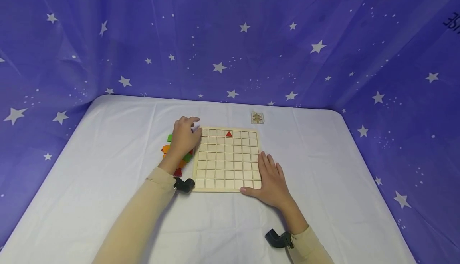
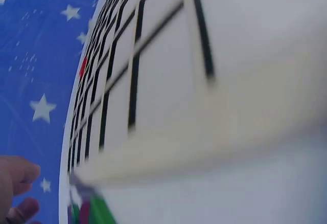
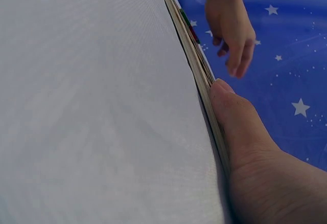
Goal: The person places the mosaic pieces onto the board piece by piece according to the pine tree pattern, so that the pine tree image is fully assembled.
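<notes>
A wooden grid board (image 1: 229, 161) lies flat on the white table, with one red triangle (image 1: 229, 134) in its far row. My left hand (image 1: 185, 136) hovers beside the board's far left corner, above several coloured pieces (image 1: 166, 149). Its fingers (image 2: 18, 175) are loosely bent, and nothing shows between them. My right hand (image 1: 272, 178) rests against the board's near right corner, fingers straight along the right side. The thumb of that hand lies at the near edge, as the right wrist view also shows.
A small clear packet (image 1: 257, 117) with a brown tree shape lies beyond the board's far right corner. White cloth (image 1: 323, 168) covers the table. Purple star-patterned curtains (image 1: 230, 44) hang behind it and at the sides. Each wrist carries a black camera mount (image 1: 278, 239).
</notes>
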The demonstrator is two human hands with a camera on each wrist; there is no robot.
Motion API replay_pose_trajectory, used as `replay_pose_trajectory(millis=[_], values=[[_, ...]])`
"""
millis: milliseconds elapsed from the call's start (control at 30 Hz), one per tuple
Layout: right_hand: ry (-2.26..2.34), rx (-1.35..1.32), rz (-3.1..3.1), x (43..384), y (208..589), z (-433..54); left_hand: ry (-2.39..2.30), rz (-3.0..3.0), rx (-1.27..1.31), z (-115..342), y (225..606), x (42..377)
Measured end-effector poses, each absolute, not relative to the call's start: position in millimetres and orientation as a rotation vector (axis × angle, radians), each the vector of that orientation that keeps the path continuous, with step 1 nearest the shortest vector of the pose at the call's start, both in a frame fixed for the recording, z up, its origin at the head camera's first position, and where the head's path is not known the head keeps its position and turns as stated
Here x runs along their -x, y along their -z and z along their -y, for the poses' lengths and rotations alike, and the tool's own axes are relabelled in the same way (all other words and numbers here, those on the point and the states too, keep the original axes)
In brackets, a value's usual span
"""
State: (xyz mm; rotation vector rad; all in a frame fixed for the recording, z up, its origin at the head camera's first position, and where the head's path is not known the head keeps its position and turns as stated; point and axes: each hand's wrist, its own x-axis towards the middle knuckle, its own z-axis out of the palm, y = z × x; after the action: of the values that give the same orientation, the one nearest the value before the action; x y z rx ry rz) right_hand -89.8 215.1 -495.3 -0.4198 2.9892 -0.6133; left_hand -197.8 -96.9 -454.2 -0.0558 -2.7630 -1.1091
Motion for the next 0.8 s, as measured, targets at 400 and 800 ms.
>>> replay_pose_trajectory(millis=[400, 800], values=[[0.604, 0.400, -2.972, 90, 494, -215, 0.908, 2.856, -0.186, 121, 470, 193], [0.603, 0.397, -2.969, 89, 495, -215, 0.866, 2.877, -0.174, 117, 471, 197]])
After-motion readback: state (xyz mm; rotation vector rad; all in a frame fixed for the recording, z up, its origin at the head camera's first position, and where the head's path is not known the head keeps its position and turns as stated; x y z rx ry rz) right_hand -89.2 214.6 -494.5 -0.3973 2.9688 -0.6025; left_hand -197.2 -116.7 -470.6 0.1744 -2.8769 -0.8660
